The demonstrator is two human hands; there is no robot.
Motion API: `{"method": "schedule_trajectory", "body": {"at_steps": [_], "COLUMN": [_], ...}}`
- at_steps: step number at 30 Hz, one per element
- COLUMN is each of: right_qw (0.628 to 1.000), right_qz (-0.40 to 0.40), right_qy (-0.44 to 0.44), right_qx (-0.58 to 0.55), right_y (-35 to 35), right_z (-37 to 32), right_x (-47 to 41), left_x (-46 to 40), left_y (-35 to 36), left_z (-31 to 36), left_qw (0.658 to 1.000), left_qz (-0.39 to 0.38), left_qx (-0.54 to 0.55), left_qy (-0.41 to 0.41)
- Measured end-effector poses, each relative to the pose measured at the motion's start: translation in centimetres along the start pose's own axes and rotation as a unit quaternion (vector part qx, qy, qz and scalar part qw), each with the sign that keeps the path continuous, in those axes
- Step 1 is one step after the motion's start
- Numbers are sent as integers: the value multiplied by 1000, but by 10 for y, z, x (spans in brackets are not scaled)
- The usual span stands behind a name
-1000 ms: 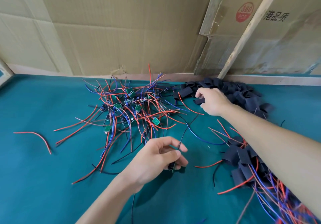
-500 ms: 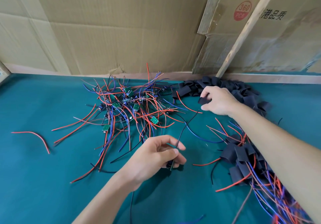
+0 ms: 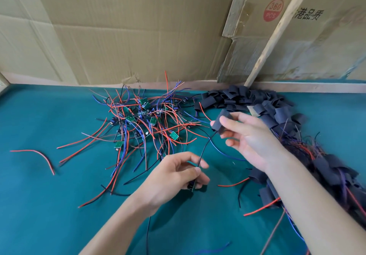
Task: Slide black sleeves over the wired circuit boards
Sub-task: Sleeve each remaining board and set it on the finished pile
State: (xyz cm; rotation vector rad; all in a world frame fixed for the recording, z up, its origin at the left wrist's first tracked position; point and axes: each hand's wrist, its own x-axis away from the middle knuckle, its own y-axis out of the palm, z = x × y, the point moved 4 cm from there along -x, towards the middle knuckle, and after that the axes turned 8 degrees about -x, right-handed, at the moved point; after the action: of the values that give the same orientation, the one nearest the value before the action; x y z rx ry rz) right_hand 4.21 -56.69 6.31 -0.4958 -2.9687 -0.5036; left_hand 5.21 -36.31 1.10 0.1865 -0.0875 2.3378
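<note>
My left hand (image 3: 174, 177) pinches a small wired circuit board (image 3: 195, 185) low over the teal table (image 3: 39, 205); its black wire (image 3: 206, 145) rises toward my right hand. My right hand (image 3: 247, 136) holds one black sleeve (image 3: 219, 121) between thumb and fingers, lifted just in front of the pile of loose black sleeves (image 3: 247, 100) at the back. A tangle of green boards with red, blue and black wires (image 3: 146, 120) lies left of centre.
Sleeved boards with wires (image 3: 332, 175) are heaped along the right, partly under my right forearm. A loose red wire (image 3: 42, 156) lies at the left. Cardboard sheets (image 3: 138, 33) and a wooden batten (image 3: 277, 31) form the back wall.
My right hand has lifted a black sleeve out of the rear pile and drawn it back toward the wire. My left hand has stayed in place with the board.
</note>
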Motion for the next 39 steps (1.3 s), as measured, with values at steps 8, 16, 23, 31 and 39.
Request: {"method": "schedule_trajectory", "body": {"at_steps": [8,16,23,31,39], "right_qw": [997,999,997,989,984], "right_qz": [-51,12,44,77,106], "right_qy": [47,-9,-27,-27,-44], "right_qx": [-15,-29,-64,-124,-138], "right_y": [22,19,19,26,29], "right_z": [45,55,61,62,67], "right_x": [34,44,53,58,61], "left_x": [-2,-5,-2,0,0], "left_y": [-1,-8,-9,-12,-11], "left_z": [-2,-1,-1,2,2], "left_qw": [996,994,987,978,968], "left_qz": [67,82,132,174,209], "left_qx": [46,60,59,-18,64], "left_qy": [21,46,72,110,122]}}
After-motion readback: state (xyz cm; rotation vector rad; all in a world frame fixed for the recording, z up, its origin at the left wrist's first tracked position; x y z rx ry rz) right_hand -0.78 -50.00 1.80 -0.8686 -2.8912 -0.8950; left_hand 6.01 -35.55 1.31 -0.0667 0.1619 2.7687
